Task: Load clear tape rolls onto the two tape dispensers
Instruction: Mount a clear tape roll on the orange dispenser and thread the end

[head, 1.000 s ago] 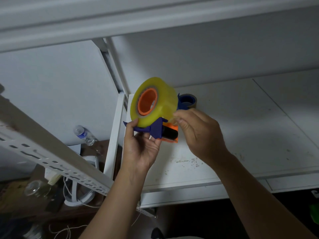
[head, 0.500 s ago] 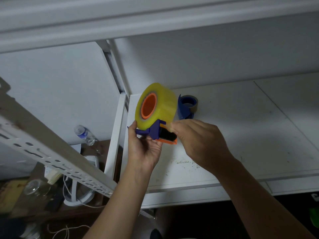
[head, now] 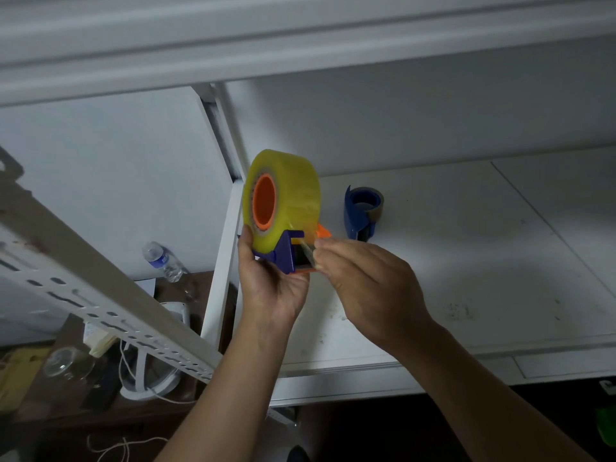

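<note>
A thick yellowish clear tape roll point(head: 293, 195) sits on the orange hub of a purple and orange tape dispenser point(head: 286, 251), held up in front of the shelf. My left hand point(head: 270, 288) grips the dispenser from below. My right hand point(head: 363, 285) pinches the loose tape end at the dispenser's front, by the black roller. A second, blue dispenser point(head: 358, 211) lies on the white shelf point(head: 466, 261) behind, with a nearly spent brownish roll on it.
A slotted white metal rail point(head: 100, 305) runs diagonally at the left. Below it a dark table holds a water bottle point(head: 163, 261), a glass, a white stand and cords. The shelf's upright post point(head: 221, 268) stands just left of my hands.
The dispenser has turned so the roll's orange hub faces more sideways. My right hand has shifted from the roll's side down to the front roller, pinching the tape end.
</note>
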The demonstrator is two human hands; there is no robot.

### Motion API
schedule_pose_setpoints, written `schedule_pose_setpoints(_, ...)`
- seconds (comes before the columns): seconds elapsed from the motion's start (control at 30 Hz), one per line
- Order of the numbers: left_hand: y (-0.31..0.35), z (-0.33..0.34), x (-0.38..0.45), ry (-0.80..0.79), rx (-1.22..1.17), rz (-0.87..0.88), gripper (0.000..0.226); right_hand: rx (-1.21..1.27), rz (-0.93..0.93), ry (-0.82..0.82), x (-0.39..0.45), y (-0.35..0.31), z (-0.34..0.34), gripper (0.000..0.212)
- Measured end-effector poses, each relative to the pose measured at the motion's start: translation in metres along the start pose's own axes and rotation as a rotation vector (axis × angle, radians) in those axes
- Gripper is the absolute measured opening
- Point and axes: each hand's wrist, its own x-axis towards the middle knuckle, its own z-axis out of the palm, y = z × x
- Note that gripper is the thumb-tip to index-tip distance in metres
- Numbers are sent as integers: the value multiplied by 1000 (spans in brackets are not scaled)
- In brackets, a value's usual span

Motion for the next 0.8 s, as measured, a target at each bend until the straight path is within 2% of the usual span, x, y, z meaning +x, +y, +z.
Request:
schedule_pose_setpoints(0.13, 0, 5, -2, 6, 69, 24, 63, 3, 7, 69, 5, -3, -1, 22)
schedule_pose_setpoints(0.47, -1, 16, -8, 79, 99, 18, 51, -28, -114, 86, -3, -9, -2, 37)
schedule_pose_setpoints(0.57, 0, 18, -6, 54, 63, 0, 51, 0, -71, 76, -2, -10, 3, 42)
schedule_pose_setpoints(0.8, 2, 22, -5, -19, 30, -26, 52, 96, 104, 90, 10, -18, 2, 37)
